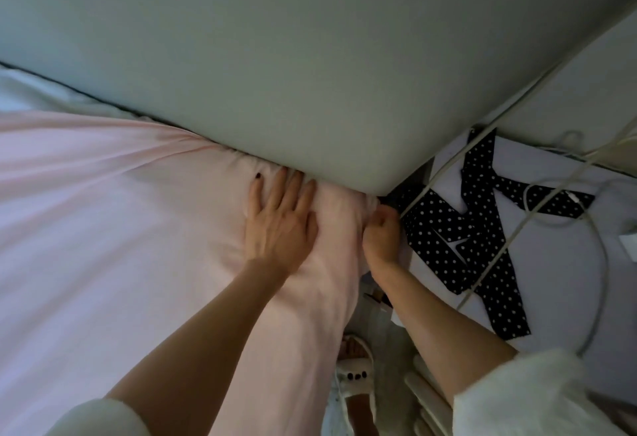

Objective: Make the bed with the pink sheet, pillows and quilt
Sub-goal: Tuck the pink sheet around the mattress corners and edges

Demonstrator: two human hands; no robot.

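step: tucking the pink sheet [138,215] at the bed corner by the headboard [310,56]
left hand [281,222]: lying flat, pressing sheet
right hand [381,232]: curling, gripping the edge
next: probably pulling it under, snug

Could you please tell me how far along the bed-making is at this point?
Early on. Done: the pink sheet is spread across the mattress. In hand: the left hand presses flat on the sheet at the corner by the grey headboard, while the right hand grips the sheet's edge at the corner, apparently tucking it. Left: no pillows or quilt are in view.
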